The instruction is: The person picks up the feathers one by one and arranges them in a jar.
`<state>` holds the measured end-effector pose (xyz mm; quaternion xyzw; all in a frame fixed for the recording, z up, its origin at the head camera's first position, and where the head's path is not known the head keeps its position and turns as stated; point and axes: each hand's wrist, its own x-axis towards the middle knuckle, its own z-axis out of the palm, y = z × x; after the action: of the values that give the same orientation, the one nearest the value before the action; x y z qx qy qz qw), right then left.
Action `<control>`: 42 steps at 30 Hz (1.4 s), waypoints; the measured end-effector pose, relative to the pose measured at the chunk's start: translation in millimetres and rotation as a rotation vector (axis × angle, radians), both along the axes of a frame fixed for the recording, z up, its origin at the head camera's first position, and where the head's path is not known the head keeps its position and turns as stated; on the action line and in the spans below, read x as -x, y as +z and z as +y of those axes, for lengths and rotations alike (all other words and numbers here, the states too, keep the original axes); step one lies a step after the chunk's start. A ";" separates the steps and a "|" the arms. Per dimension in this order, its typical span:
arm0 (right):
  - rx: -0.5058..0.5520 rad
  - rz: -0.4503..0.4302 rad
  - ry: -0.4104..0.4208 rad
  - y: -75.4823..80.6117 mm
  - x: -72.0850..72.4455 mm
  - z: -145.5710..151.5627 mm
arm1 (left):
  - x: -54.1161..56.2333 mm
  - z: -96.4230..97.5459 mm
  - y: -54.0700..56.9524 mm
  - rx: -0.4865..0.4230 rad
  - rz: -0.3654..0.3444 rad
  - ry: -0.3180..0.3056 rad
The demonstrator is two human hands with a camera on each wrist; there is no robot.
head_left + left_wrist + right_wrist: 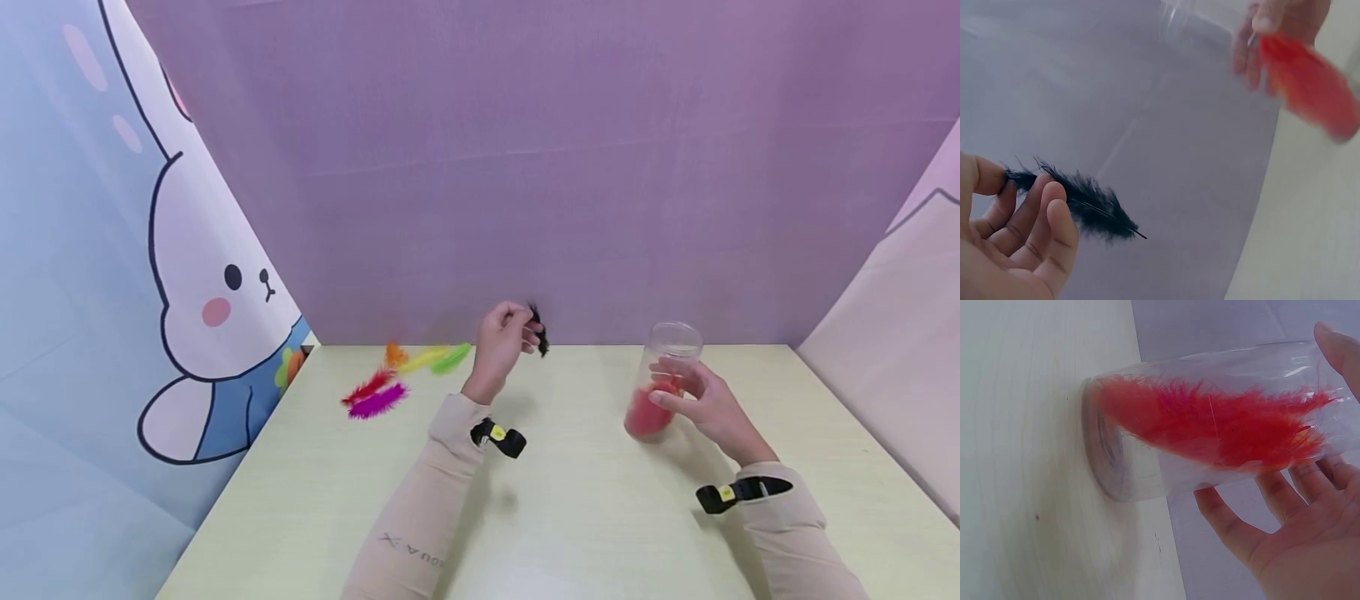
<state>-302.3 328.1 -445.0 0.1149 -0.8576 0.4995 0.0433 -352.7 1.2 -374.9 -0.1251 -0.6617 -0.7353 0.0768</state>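
My left hand (501, 348) pinches a black feather (538, 332) by one end between thumb and index finger, raised above the back of the table. In the left wrist view the feather (1094, 203) lies across the other fingers, its bare quill tip pointing away from the hand. To the right, my right hand (712, 410) grips a clear jar (675, 340) round its side, the jar tilted slightly. Red feathers (1210, 428) sit inside the jar, seen through its wall in the right wrist view. Whether the jar's base touches the table I cannot tell.
Left of my left hand, loose feathers lie on the pale table (570, 517): a red one (369, 388), a purple one (378, 402), an orange one (395, 355), a yellow one (423, 359) and a green one (452, 358). A purple cloth (555, 167) hangs behind the table.
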 end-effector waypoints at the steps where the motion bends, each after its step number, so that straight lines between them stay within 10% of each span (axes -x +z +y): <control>1: 0.001 0.001 0.001 -0.4 0.4 0.1 | -0.9 3.2 1.9 -0.010 0.009 -0.013; 42: 0.034 0.048 0.024 -19.2 14.7 1.6 | -22.8 111.0 28.5 -0.222 0.124 -0.274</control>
<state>-317.0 329.7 -464.2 0.1364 -0.8464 0.5113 0.0600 -330.0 112.2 -346.3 -0.2501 -0.5472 -0.7982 0.0299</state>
